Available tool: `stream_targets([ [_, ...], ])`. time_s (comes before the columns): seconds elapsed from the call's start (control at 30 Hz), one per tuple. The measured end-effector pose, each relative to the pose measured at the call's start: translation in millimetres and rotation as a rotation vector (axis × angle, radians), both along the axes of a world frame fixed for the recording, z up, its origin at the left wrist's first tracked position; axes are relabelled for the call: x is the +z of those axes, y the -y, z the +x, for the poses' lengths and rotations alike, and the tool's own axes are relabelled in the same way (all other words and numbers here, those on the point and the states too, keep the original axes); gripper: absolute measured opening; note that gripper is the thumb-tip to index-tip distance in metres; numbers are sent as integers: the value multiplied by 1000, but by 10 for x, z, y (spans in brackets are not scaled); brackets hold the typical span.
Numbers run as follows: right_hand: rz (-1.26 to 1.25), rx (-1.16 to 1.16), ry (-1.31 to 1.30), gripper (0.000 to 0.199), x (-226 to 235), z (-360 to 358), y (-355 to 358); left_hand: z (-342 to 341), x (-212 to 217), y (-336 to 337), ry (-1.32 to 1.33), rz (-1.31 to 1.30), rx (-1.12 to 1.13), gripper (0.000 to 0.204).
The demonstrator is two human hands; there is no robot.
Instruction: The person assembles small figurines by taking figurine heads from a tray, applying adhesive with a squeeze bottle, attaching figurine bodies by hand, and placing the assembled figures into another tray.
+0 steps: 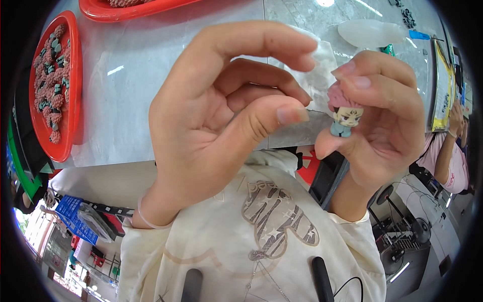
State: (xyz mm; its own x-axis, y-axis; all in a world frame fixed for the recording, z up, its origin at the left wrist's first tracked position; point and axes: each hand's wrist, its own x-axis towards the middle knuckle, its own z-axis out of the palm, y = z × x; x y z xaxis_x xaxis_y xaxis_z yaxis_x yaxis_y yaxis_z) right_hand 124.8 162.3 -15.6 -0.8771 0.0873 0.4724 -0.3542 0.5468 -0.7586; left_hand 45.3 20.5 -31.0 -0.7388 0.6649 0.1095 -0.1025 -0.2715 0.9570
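Note:
Between the thumb and fingertips of my right hand (387,110) is a small figurine (346,115) with pink hair, a painted face and a pale blue-green body. It is upright, its head at the fingers and its base by the thumb. My left hand (216,100) hovers beside it, fingers curved and thumb apart from them, with nothing visible in its grasp. A gap separates the left fingertips from the figurine. Both hands are raised over the near edge of the grey table (126,126).
A red tray (75,100) of several pink-haired figurine parts stands at the left, and another red tray (141,12) at the far edge. A translucent bottle (370,33) with a blue tip lies far right, near small dark parts (408,18). Another person's arm (448,156) shows at the right.

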Motion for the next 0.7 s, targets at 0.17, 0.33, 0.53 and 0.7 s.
stream_targets([
  [0.17, -53, -49, -27, 51, -4, -20, 13, -25, 3, -9, -3, 1, -37, 39],
  [0.33, 16, 42, -162, 50, 8, -112, -1, 13, 69, -5, 146, 88, -124, 47],
  [0.53, -27, -119, -169, 42, 133, 5, 33, -379, 347, 318, -286, -154, 316, 35],
  [0.7, -226, -321, -269, 38, 121, 168, -167, -950, 670, 707, -908, -933, 720, 27],
])
